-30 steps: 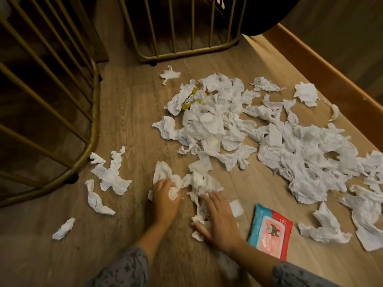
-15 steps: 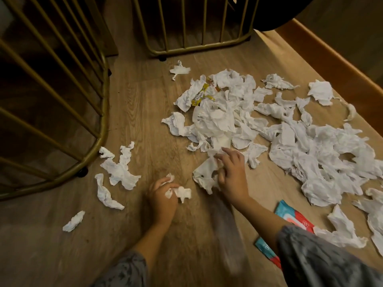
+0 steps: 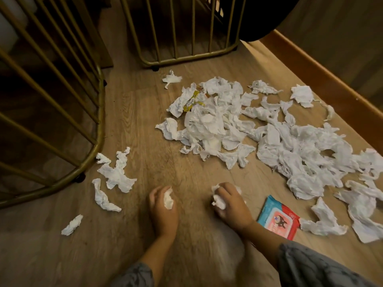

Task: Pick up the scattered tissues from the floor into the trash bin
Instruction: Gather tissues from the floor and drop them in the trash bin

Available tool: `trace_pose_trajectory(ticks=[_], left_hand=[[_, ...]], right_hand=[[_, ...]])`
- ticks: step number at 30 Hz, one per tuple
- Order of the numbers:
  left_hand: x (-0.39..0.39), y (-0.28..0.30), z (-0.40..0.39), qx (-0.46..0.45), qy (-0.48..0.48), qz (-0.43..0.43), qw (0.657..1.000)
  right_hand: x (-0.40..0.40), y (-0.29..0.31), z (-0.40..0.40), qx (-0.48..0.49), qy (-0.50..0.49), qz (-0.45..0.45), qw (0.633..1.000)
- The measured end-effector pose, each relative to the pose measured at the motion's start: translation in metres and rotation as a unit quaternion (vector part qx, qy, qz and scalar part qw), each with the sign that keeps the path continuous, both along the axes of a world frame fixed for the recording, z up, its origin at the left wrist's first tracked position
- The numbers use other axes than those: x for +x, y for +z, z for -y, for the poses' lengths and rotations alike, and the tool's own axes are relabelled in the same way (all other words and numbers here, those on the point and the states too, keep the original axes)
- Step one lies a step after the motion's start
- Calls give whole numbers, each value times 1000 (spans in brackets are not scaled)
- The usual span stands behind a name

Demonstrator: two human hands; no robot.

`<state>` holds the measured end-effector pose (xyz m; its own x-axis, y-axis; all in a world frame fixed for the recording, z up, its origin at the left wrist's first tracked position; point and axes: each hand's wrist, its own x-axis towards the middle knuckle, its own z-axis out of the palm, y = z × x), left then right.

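Crumpled white tissues lie all over the wooden floor. A big heap of tissues (image 3: pixel 269 129) fills the middle and right. A smaller group of tissues (image 3: pixel 116 175) sits at the left by the metal frame. My left hand (image 3: pixel 162 208) grips a wad of tissue (image 3: pixel 168 198) low over the floor. My right hand (image 3: pixel 230 204) grips another tissue wad (image 3: pixel 218 200) just right of it. No trash bin shows in the view.
Gold metal chair frames stand at the left (image 3: pixel 99 129) and at the back (image 3: pixel 186 56). A blue and pink wet-wipe pack (image 3: pixel 277 218) lies right of my right hand. A yellow wrapper (image 3: pixel 193 101) sits in the heap. A wooden ledge (image 3: pixel 323 83) runs along the right.
My right hand pulled back from the heap's edge toward me with a tissue balled in it. My left hand stayed near the same spot, still holding its wad.
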<state>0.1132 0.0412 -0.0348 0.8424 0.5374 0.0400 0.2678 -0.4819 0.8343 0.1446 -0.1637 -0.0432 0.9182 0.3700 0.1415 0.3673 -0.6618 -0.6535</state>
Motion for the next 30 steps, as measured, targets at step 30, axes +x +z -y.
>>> trace_pose_trajectory(ticks=[30], left_hand=[[-33,254,445,-324,-471,120,811]], right_hand=[[-154,266,315,235,-627,384,636]])
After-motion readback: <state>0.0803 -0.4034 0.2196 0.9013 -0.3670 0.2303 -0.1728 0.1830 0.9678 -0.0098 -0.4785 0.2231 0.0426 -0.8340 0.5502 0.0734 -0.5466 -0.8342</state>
